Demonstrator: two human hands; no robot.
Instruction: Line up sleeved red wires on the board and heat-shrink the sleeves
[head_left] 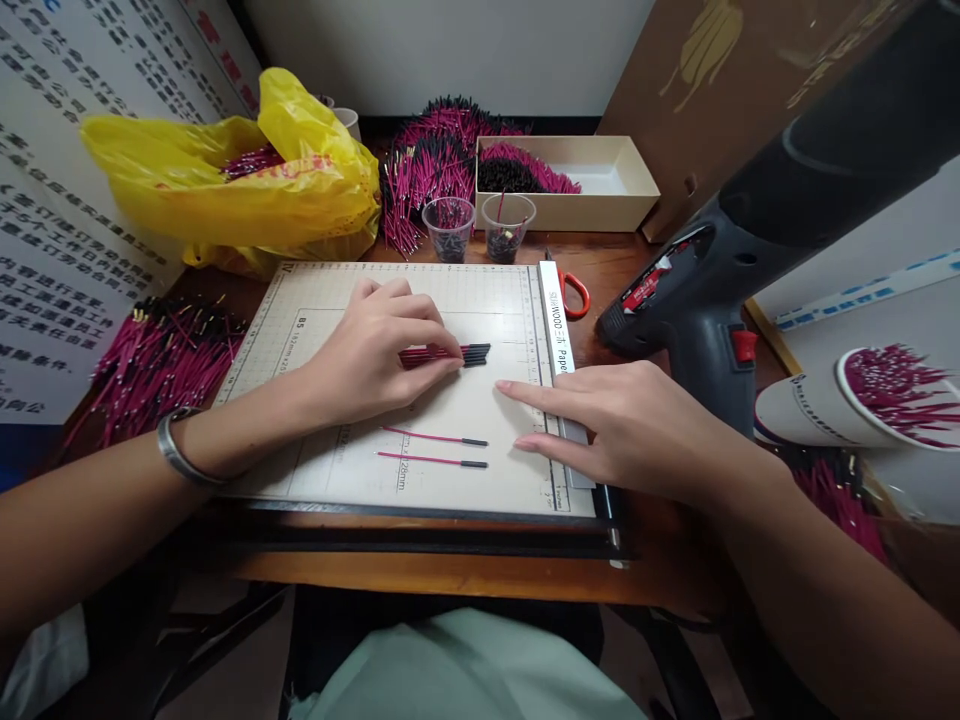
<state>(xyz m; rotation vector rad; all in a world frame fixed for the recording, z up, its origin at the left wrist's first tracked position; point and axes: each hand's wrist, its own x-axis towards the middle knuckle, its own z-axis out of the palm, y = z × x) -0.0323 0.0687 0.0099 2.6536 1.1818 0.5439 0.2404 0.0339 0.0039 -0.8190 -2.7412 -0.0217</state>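
Note:
My left hand [379, 350] is closed on a small bundle of red wires with black ends [450, 354], pressing it flat on the white paper-cutter board [480, 480]. My right hand [600, 420] lies open on the board's right side, its fingers stretched toward the left and holding nothing. Two single red wires [435, 449] lie side by side on the board just below the bundle, between both hands. A metal bracelet [180, 455] sits on my left wrist.
A black heat gun [697, 290] stands at the right. Piles of red wires lie at the left [161, 365] and back [439, 160]. Behind the board are a yellow bag [247, 190], two clear cups [480, 228], a cardboard box [600, 180] and red-handled scissors [574, 292]. A paper cup of wires [862, 400] lies at the right.

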